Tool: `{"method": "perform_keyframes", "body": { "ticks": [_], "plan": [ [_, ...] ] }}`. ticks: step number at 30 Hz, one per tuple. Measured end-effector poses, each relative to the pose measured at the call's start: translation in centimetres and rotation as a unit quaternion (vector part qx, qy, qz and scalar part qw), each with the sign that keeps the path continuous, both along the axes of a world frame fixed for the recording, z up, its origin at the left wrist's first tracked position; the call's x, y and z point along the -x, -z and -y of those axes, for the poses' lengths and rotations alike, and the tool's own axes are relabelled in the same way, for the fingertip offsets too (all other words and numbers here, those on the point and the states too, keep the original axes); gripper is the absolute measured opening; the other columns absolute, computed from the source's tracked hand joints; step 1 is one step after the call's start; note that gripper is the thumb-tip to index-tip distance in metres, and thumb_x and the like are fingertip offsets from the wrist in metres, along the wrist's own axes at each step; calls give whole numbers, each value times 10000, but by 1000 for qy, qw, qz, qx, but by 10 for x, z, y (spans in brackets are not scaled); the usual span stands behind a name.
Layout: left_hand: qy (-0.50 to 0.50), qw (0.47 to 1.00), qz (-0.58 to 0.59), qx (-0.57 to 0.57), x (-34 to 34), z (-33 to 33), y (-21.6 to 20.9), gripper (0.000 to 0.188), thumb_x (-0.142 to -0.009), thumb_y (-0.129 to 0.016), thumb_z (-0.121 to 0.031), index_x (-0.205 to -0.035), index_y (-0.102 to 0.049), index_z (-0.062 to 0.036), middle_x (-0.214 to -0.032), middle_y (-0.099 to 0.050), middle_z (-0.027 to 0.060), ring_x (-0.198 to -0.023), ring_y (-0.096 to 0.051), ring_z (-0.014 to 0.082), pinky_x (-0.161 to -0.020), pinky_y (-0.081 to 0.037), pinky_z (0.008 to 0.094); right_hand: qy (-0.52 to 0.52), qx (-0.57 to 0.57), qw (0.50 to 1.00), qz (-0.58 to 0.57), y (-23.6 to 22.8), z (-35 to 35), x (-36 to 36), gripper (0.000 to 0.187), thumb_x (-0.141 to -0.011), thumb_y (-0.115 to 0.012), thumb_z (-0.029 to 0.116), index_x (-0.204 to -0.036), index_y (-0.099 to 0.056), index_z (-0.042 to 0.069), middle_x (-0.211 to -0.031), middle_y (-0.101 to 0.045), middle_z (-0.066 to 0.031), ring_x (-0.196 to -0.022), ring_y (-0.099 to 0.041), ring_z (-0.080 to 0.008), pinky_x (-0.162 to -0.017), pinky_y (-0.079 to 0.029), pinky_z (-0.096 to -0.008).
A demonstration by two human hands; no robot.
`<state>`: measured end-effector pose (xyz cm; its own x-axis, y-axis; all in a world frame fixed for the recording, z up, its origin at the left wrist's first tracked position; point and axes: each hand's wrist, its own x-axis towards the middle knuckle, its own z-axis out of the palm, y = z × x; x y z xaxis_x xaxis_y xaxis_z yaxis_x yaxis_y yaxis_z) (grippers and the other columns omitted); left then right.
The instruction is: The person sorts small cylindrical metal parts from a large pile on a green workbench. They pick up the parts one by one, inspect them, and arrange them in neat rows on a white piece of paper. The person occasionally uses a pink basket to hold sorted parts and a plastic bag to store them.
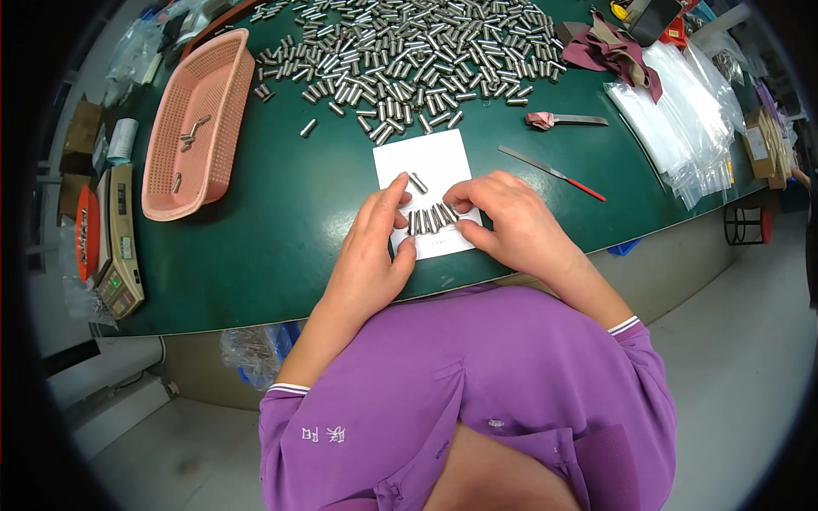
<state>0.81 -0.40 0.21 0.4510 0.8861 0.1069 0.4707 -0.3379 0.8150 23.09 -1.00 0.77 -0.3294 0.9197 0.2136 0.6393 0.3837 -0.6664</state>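
Between left hand [366, 243] and right hand [515, 217], a row of steel pins [429, 221] is lying on a white paper sheet [409, 158]. Left thumb is standing spread from the fingers, beside the row's left end; contact unclear. Right thumb and forefinger are bracketing the right end; cannot tell whether they are pinching. One loose pin [417, 183] is lying beyond the row, near the left fingertips.

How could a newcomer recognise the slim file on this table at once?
On the green table, find the white paper sheet, then look right, just beyond the right hand. The slim file lies slanted there. Its red handle sets it apart from the wider blade farther away, whose end is wrapped in pinkish material.
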Motion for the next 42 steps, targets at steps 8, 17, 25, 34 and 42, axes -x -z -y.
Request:
{"method": "perform_keyframes", "body": {
  "ticks": [8, 17, 25, 34, 42],
  "plan": [
    [18, 1000, 11, -7, -4, 0, 1, 742, -771, -594, 96, -1467, -379, -47, -1220, -555, 123, -925, -567, 189, -847, -482, 312, 25, -4, 1000, 8, 2, 1, -5, 314, -799, -590, -21, -1089, -644, 85, -909, -679, -37, -903, -604, -259, -830, -483, -396],
    [23, 1000, 11, -10, -8, 0, 2, 749, -773, -606, 94, -1471, -376, -52, -1237, -549, 125, -930, -568, 196, -851, -480, 314, 34, -25, 999, 0, 6, -2, -9, 318, -794, -559, -42, -1081, -641, 67, -878, -678, -42, -875, -606, -257, -804, -488, -393],
    [25, 999, 26, -12, -10, 2, 1, 756, -774, -606, 93, -1477, -371, -53, -1258, -541, 122, -952, -570, 188, -864, -477, 314, 38, -19, 999, 1, 5, -3, -10, 313, -797, -558, -37, -1079, -641, 71, -874, -676, -41, -873, -607, -255, -789, -493, -389],
    [23, 999, 36, -9, -8, 3, 3, 773, -773, -604, 103, -1486, -342, -37, -1281, -530, 138, -951, -573, 185, -867, -476, 310, 35, -21, 999, 0, 3, -1, -7, 308, -798, -561, -34, -1079, -639, 65, -872, -675, -43, -872, -606, -257, -805, -486, -395],
    [15, 1000, 25, -10, -4, 3, 4, 778, -772, -593, 111, -1490, -330, -30, -1301, -522, 144, -951, -576, 184, -868, -477, 308, 28, -9, 1000, 0, 2, 1, -4, 301, -805, -563, -18, -1079, -629, 89, -897, -673, -36, -893, -609, -265, -837, -473, -409]
  ]
}}
